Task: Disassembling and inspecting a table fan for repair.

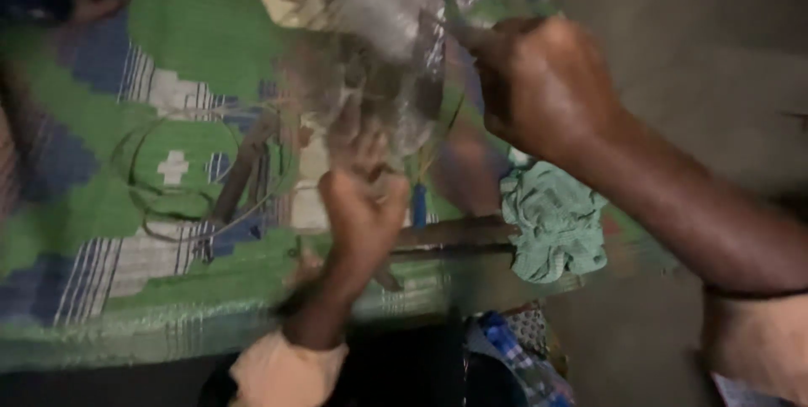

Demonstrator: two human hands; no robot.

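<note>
My right hand (pixel 539 87) grips the upper edge of a clear plastic bag (pixel 396 28), holding it up over a green, blue and white patterned mat (pixel 168 53). My left hand (pixel 362 205) reaches up from below, its fingers at the bottom of the same bag. The bag holds small dark items that are too blurred to name, and something pale yellow sits near its top left. The picture is blurred by motion.
A loop of thin wire (pixel 168 180) and a brown tool like pliers (pixel 244 167) lie on the mat at the left. A crumpled green cloth (pixel 551 222) sits at the mat's right edge beside a wooden stick (pixel 459 234). Bare grey floor lies to the right.
</note>
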